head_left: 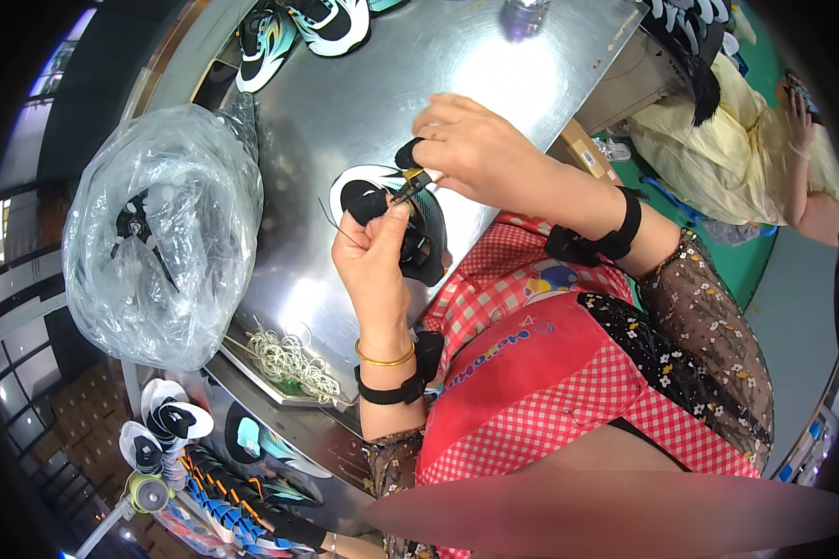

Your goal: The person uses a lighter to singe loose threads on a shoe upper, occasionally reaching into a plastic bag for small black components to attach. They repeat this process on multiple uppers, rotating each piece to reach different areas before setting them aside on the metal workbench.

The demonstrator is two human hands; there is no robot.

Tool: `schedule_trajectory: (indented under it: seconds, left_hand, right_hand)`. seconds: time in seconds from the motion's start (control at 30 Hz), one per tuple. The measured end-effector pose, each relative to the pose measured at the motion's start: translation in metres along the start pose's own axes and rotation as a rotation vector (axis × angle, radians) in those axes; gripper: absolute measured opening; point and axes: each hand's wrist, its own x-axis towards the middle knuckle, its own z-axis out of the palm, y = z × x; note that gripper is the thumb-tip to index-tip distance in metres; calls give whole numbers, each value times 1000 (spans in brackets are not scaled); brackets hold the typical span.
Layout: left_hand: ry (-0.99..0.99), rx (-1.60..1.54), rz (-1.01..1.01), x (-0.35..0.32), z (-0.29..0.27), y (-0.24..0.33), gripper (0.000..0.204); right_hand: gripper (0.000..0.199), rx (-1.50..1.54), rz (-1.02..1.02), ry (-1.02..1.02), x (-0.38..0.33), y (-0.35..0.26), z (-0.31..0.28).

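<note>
A white, black and teal sports shoe (431, 216) rests on the metal table in front of me. Over it, my left hand (375, 256) is closed in a pinch on a thin dark cord (334, 222), one end of which sticks out to the left. My right hand (475, 149) is closed around a small dark tool with a yellow part (410, 184). The tool's narrow end meets the left fingertips. A black rounded piece (406, 153) shows beside the right fingers; whether it belongs to the shoe or the tool is unclear.
A large clear plastic bag (163, 238) with black pieces inside stands left of the metal table (308, 140). Nearer, a tray holds tangled pale cords (294, 365). More shoes (331, 23) sit at the far edge. Another person's hand (298, 531) is among shoes at lower left.
</note>
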Motion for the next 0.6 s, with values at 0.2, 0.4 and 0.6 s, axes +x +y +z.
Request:
schedule_trajectory:
  seconds: [0.2, 0.4, 0.6]
  left_hand:
    - [-99, 77, -103, 0, -9, -1, 11]
    - [-128, 37, -102, -7, -5, -7, 18]
    - [72, 232, 126, 6, -4, -11, 17]
  right_hand:
    - [17, -153, -83, -31, 1, 36, 12]
    - [16, -205, -145, -9, -3, 78, 29]
    - [23, 591, 323, 107, -7, 5, 27]
